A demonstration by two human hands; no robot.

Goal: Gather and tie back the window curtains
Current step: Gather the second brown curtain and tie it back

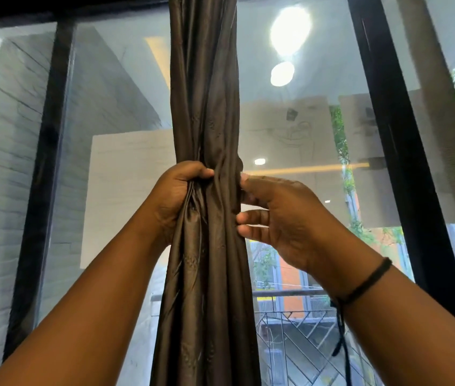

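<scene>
A dark brown satin curtain [206, 87] hangs bunched into one thick column down the middle of the window. My left hand [177, 190] is clenched on the left side of the bunch at about mid height, squeezing the folds. My right hand [282, 218] is at the bunch's right edge, fingers spread and bent, fingertips touching the fabric. A small dark loop or fold shows at the curtain's right edge just above my right fingers; I cannot tell what it is. A black cord bracelet is on my right wrist.
Black window frame bars [396, 151] stand right and left [45, 151] of the curtain, with glass between. A white brick wall shows through the left pane. Outside to the lower right are a metal railing [298, 330], buildings and greenery.
</scene>
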